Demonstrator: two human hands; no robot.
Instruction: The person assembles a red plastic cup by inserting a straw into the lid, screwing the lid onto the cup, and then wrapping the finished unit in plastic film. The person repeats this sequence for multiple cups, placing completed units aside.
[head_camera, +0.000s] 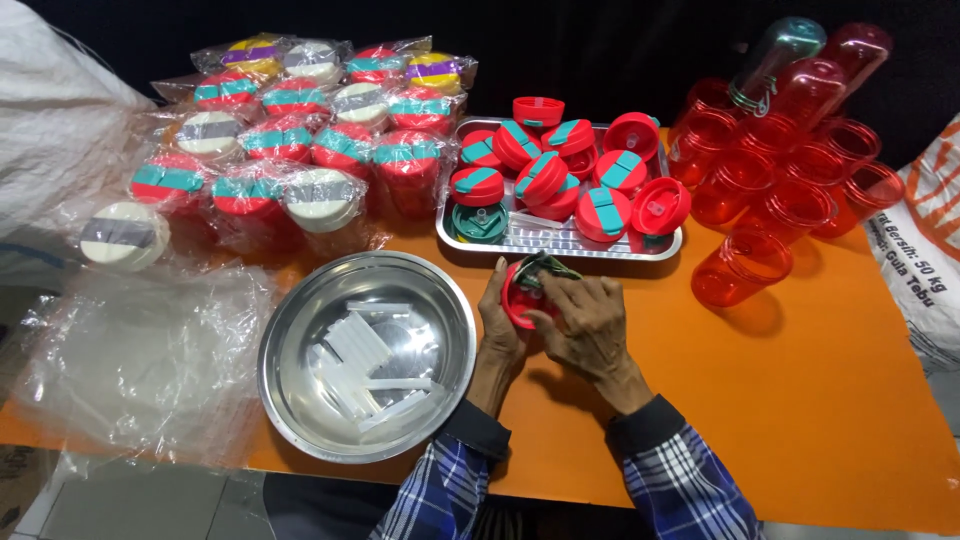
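Nearest to us are our two plaid sleeves (560, 490), crossing the near edge of the orange table (820, 400). Just beyond them both hands meet on one red lid (518, 295), which sits slightly above the table, a little in from the near edge and close to the near rim of the metal tray (560, 243). Our left hand (497, 322) is closed around the lid's left side, cupping it so that it stands on edge with its open face turned towards the right hand. Our right hand (585, 318) is curled against that face, its fingertips pressing a teal flap piece (545, 268) at the top of the lid; how firmly it pinches we cannot tell. The lid lies between the hands, the left one carrying it and the right one working on it, so both are equally near.

The tray holds more red lids with teal flaps (560, 170), piled loosely. Towards the near left corner stands a steel bowl (300, 420) with pale translucent strips (365, 365) in it. At the far left edge lie wrapped tumblers (300, 130) in clear plastic, with loose plastic sheeting (140, 350) beside the bowl. Along the far right edge stand bare red tumblers (780, 180), open ends up, well apart from the hands
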